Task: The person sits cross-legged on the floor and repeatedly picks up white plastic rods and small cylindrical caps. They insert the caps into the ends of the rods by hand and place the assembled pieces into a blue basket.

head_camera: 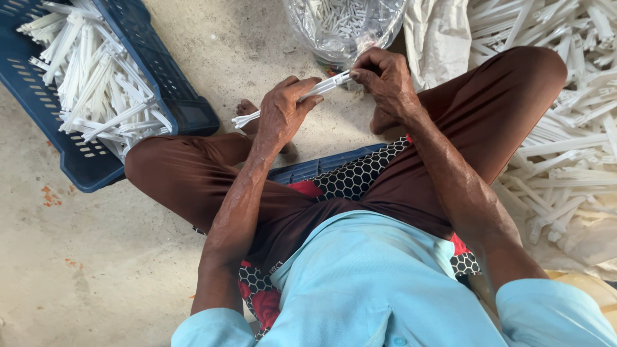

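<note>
I sit cross-legged on the floor. My left hand (283, 109) grips a long white plastic strip (324, 85) around its middle; one end of the strip sticks out to the left below the hand. My right hand (384, 76) pinches the strip's other end with thumb and fingertips, just in front of a clear plastic bag (379, 29) filled with small white plastic pieces.
A blue crate (164, 77) at the upper left holds several white plastic strips. A large heap of white strips (565, 128) lies on a white sack at the right. Bare concrete floor (96, 257) lies at the left. A patterned cushion (360, 173) is under me.
</note>
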